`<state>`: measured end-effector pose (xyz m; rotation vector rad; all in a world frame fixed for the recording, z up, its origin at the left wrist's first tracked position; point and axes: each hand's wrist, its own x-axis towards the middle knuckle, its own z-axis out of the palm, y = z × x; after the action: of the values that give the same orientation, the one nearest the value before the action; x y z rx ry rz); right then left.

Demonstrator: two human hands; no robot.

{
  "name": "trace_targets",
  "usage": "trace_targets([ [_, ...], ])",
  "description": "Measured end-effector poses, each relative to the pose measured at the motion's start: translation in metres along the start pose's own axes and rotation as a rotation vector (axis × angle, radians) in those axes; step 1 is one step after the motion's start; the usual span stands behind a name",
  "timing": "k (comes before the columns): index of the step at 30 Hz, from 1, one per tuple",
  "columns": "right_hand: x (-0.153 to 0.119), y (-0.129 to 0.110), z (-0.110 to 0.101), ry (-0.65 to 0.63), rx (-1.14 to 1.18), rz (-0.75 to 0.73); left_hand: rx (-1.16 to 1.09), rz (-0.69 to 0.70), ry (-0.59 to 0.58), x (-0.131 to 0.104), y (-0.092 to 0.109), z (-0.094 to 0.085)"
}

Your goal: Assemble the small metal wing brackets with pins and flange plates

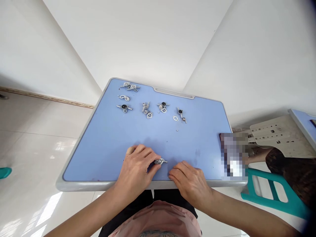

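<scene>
One half-hidden flanged fitting (161,161) sits between pinching fingertips of the left hand (138,166); whether the right hand (190,178), fingers curled, grips anything is unclear.

bright soft light, white glare on floor (37,151), dark right corners

Bare forearms (98,207) inward, left hand (138,167) in a thumb-and-finger pinch, right hand (191,181) (fingers (180,168) loosely curled) nearby.
</scene>
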<state>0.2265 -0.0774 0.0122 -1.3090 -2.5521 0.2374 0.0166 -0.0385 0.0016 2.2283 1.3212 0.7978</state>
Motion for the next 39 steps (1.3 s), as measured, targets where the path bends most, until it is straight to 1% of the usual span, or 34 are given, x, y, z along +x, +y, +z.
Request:
trace_targets([
  [3,0.006,0.004,-0.003,0.014,0.056,0.029,-0.005,-0.005,-0.003,0.002,0.001,0.000],
  [6,0.019,0.009,-0.007,0.008,0.187,0.094,0.000,-0.013,-0.001,0.003,0.003,-0.001],
  [8,0.029,0.011,-0.009,0.022,0.257,0.102,0.002,-0.018,0.001,0.004,0.003,-0.001],
  [12,0.043,0.012,-0.005,0.118,0.226,0.028,0.002,-0.007,0.010,0.005,0.002,0.000],
  [15,0.046,0.014,0.000,0.133,0.178,-0.001,0.003,0.000,0.016,0.005,0.001,0.000],
  [18,0.047,0.018,0.001,0.129,0.204,0.018,-0.005,0.000,0.019,0.004,0.000,0.001],
  [21,0.047,0.022,0.000,0.135,0.297,0.073,-0.016,0.000,0.027,0.004,0.000,0.001],
  [23,0.048,0.021,-0.001,0.120,0.335,0.071,-0.017,0.003,0.035,0.004,0.000,0.002],
  [27,0.048,0.016,0.000,0.052,0.322,0.016,-0.005,0.000,0.032,0.004,0.000,0.002],
  [31,0.050,0.015,0.002,0.006,0.330,0.038,0.007,-0.002,0.032,0.004,0.000,0.003],
  [34,0.053,0.017,0.000,-0.044,0.382,0.101,0.009,-0.001,0.028,0.004,-0.001,0.003],
  [39,0.061,0.019,-0.008,-0.212,0.481,0.282,0.010,-0.003,0.023,0.004,0.000,0.003],
])
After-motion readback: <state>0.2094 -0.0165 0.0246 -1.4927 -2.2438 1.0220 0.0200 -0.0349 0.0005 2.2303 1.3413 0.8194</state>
